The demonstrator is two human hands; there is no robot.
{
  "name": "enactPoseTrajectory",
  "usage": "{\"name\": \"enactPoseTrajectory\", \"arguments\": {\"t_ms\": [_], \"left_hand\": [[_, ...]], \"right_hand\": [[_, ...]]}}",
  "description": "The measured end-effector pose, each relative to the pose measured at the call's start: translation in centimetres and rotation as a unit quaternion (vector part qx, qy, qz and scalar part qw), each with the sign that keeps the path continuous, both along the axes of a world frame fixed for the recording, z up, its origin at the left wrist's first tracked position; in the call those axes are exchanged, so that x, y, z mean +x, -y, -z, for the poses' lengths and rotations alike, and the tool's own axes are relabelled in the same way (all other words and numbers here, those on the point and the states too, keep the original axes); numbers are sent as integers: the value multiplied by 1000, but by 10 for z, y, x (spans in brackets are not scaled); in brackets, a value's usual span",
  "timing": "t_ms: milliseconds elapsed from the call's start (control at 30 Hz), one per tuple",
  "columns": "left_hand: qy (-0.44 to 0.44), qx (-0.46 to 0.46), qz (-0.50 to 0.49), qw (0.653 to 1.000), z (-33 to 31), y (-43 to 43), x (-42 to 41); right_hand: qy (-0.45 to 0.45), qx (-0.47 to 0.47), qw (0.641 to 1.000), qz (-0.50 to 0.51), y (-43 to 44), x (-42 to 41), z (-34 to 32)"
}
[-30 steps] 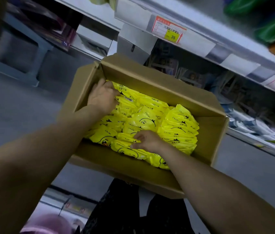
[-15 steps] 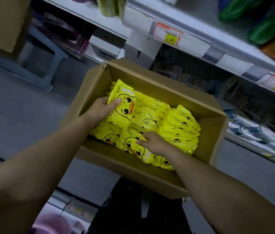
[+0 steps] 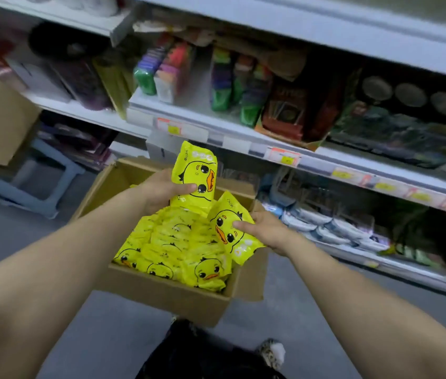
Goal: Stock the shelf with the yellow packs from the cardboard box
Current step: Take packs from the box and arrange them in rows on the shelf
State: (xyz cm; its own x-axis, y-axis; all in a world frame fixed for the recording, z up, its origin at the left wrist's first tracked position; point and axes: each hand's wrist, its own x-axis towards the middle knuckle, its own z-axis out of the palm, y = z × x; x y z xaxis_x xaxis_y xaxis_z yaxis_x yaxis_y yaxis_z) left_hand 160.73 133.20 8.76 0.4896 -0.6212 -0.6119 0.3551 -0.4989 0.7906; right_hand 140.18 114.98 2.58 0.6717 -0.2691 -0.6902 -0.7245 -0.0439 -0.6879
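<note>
Left grip (image 3: 161, 192) and right grip (image 3: 267, 232) each clamp a yellow pack (image 3: 194, 168) above the cardboard box (image 3: 161, 295). Destination, seemingly: the shelf (image 3: 232, 139) beyond.

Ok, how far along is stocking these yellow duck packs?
Barely started. Done: no yellow pack shows on the shelf. In hand: the left hand holds one pack upright above the cardboard box, the right hand grips a second pack at the box's right side. Left: the box looks nearly full of packs, all to be shelved.
</note>
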Motion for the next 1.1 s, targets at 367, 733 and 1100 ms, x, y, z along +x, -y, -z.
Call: {"name": "enactPoseTrajectory", "arguments": {"t_ms": [367, 733, 1100], "left_hand": [[117, -132, 20, 984, -146, 135, -108], [295, -98, 75, 947, -246, 237, -132], [378, -54, 151, 912, -282, 368, -79]], "right_hand": [[137, -63, 983, 103, 138, -138, -163], [296, -82, 932, 191, 221, -188, -276], [272, -220, 925, 145, 314, -162, -336]]}}
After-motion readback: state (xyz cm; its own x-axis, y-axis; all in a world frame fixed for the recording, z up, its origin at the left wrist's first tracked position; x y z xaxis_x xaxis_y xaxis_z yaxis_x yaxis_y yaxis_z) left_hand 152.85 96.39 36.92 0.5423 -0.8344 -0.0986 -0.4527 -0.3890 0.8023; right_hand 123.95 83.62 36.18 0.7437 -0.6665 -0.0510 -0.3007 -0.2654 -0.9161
